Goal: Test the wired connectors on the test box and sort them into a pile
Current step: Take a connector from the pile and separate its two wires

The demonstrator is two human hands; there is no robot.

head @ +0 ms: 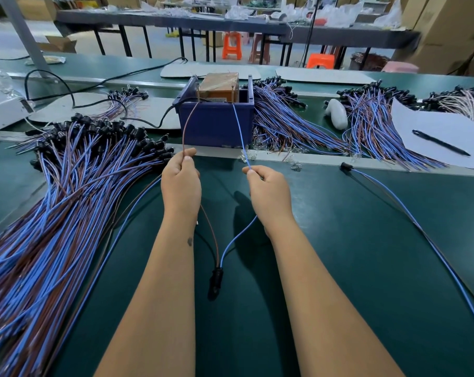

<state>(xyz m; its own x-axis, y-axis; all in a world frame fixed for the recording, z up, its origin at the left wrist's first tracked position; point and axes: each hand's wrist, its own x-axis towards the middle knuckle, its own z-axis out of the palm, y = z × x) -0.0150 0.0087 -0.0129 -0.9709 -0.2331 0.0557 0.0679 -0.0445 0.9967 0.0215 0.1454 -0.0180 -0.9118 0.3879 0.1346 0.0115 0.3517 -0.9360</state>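
Connector [217, 277] dangles below fingers [188, 160] (wires pinched).

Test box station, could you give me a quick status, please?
Left hand pinches brown wire, right hand pinches blue wire. Both wire ends up at test box. Black connector hangs between forearms. Nothing blocking.

test box [216, 123] sits behind the hands, wire piles [67, 191] left and apparently right.
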